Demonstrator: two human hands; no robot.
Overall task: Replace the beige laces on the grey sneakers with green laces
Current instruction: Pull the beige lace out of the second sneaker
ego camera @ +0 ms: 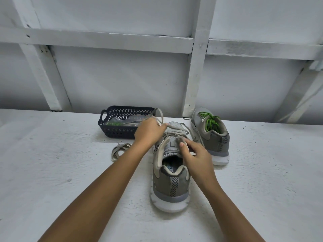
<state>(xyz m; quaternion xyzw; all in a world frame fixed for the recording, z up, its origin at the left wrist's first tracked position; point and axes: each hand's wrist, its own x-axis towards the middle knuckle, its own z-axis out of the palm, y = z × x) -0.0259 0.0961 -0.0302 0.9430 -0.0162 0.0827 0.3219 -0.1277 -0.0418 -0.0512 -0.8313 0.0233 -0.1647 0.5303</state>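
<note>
A grey sneaker [170, 182] stands in front of me, heel toward me, with a beige lace [160, 116] still threaded near its toe. My left hand [148, 131] pinches that lace and lifts a loop of it above the toe. My right hand [196, 158] grips the right side of the sneaker's collar and tongue. A second grey sneaker [212, 135] with green laces [210, 122] stands at the back right. A loose beige lace [119, 151] lies bundled on the surface, left of my left forearm.
A dark blue plastic basket [122, 131] sits behind my left hand and holds a clear packet with green laces [114, 123]. The white work surface [52, 172] ends at a white panelled wall [122, 75] just behind the basket and sneakers.
</note>
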